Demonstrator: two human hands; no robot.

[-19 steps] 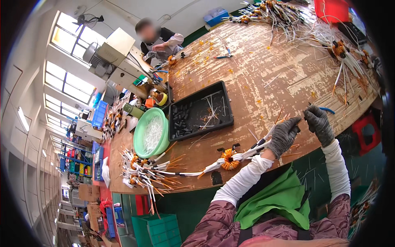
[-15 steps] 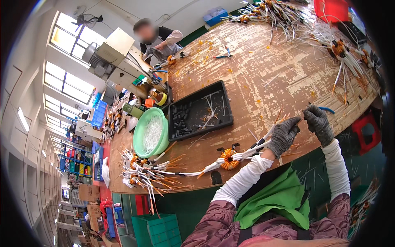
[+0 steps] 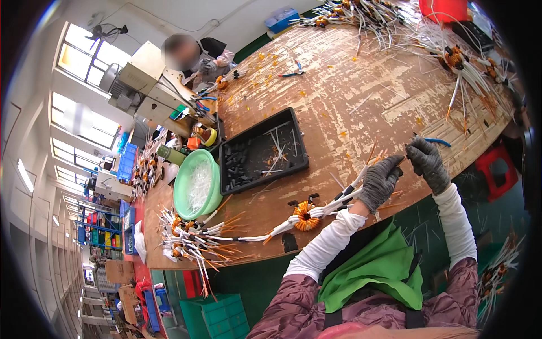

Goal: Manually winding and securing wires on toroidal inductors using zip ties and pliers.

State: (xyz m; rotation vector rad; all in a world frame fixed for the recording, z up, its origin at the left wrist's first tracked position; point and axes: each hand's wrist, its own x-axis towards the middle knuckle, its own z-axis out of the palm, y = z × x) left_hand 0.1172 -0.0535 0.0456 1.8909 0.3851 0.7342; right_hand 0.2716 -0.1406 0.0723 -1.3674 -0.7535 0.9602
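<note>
- The landmark is the black rectangular shallow plastic tray (image 3: 302, 152).
- The orange-wound ring-shaped coil (image 3: 306, 216) lies to the person's side of the tray, slightly beyond its right end.
- From the coil, a bundle of white-sleeved wires (image 3: 345, 198) slants rightward and away from the person, its long axis leading to the left hand.
- The left hand (image 3: 379, 183), in a grey knit glove, is right of the tray and the nearer one to the coil; its fingers are bent nearly together.
- The right hand (image 3: 427, 164), gloved alike, is farther right of the tray, fingers curled in, tips just beside the left's.
- Whether either set of fingertips grips a wire, I cannot tell.
</note>
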